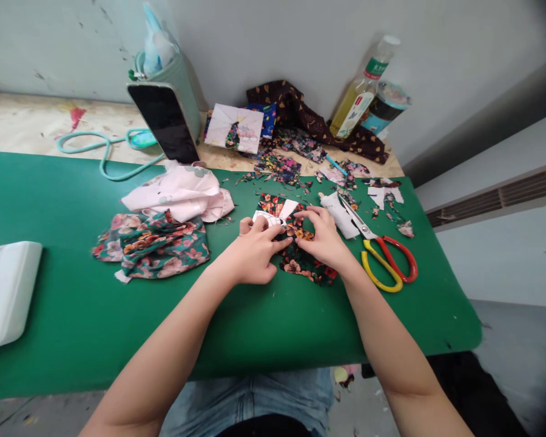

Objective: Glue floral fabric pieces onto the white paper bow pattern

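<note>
My left hand (pixel 259 252) lies over the left side of a white card (pixel 264 217) with printed lines, its fingers stretched out and pressing down near the middle. Dark floral fabric (pixel 300 267) with red and orange blossoms covers parts of the card and extends toward me. From the right, my right hand (pixel 321 238) rests on this fabric, thumb and forefinger apart, tips against the cloth. The fingertips of both hands nearly meet. Beside my right hand lie a white cloth-like roll (pixel 341 215) and open scissors (pixel 377 243) with one red and one yellow handle.
Left are crumpled pink cloth (pixel 177 191) and green floral cloth (pixel 164 246), with a white box (pixel 9 291) farther out. A phone (pixel 164 121) leans on a container at the back. Fabric scraps (pixel 277 167), a bottle (pixel 361 91) and a patterned card (pixel 234 127) are also there.
</note>
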`<control>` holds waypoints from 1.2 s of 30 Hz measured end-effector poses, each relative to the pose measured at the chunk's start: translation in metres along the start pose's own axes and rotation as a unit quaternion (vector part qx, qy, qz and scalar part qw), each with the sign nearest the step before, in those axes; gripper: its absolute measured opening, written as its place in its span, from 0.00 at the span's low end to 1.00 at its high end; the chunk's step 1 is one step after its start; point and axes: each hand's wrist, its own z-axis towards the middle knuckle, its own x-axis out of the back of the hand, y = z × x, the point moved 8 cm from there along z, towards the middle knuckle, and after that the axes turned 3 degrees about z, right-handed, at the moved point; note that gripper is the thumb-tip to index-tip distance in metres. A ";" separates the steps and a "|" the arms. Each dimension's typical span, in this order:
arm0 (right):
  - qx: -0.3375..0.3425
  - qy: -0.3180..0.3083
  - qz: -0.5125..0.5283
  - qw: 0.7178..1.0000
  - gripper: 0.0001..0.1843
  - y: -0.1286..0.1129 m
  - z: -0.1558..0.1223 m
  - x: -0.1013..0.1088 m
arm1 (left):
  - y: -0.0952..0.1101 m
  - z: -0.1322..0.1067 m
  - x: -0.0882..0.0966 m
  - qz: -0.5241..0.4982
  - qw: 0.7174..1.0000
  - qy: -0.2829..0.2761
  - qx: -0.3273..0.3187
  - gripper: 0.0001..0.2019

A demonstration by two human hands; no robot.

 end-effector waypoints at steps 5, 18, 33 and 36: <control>0.002 -0.017 -0.001 1.000 0.26 0.000 -0.001 0.001 | -0.001 0.000 0.000 -0.001 1.000 0.001 -0.001 0.31; 0.028 -0.053 -0.013 0.998 0.25 0.001 -0.004 0.002 | 0.007 0.001 0.002 0.006 1.000 0.022 -0.020 0.28; 0.023 -0.073 -0.014 0.997 0.23 0.001 -0.006 0.005 | 0.004 0.011 -0.004 0.046 0.998 0.036 -0.018 0.18; 0.028 -0.076 -0.013 0.997 0.23 0.001 -0.005 0.004 | 0.003 0.011 -0.006 0.057 0.998 0.038 -0.016 0.20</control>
